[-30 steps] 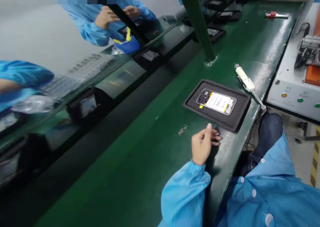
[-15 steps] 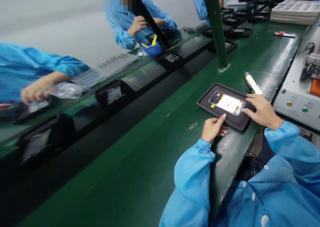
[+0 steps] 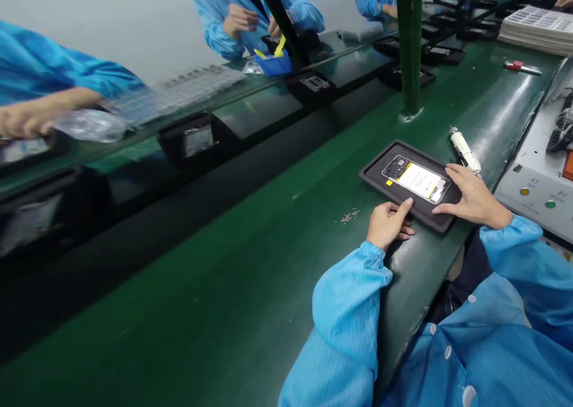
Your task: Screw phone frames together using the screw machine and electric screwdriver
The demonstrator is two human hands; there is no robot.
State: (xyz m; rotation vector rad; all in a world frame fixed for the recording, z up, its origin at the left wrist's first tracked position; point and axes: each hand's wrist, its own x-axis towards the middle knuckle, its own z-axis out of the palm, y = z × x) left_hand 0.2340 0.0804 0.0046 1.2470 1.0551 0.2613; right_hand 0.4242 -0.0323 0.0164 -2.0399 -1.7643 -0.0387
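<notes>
An opened phone (image 3: 418, 180) lies in a shallow black tray (image 3: 373, 173) on the green bench. Its white battery, yellow strips and dark camera end show. My left hand (image 3: 388, 223) grips the near long edge of this tray, thumb on the rim and fingers curled lower down, partly hidden. Over the tray's right end, my right hand (image 3: 477, 197) is spread, thumb and fingers apart beside the phone's lower end. A white electric screwdriver (image 3: 465, 149) rests just beyond the right hand. Loose small screws (image 3: 349, 217) form a little pile left of the tray.
A green post (image 3: 409, 49) rises from the bench (image 3: 224, 311). Across it, co-workers in blue sit behind a line of black trays (image 3: 197, 138) and a blue box (image 3: 274, 64). A grey machine (image 3: 528, 207) and a paper stack (image 3: 537, 28) stand right.
My right thumb has come away from the phone's lower end and sits nearer the tray's edge. My left hand keeps its place on the tray. The camera view has shifted slightly.
</notes>
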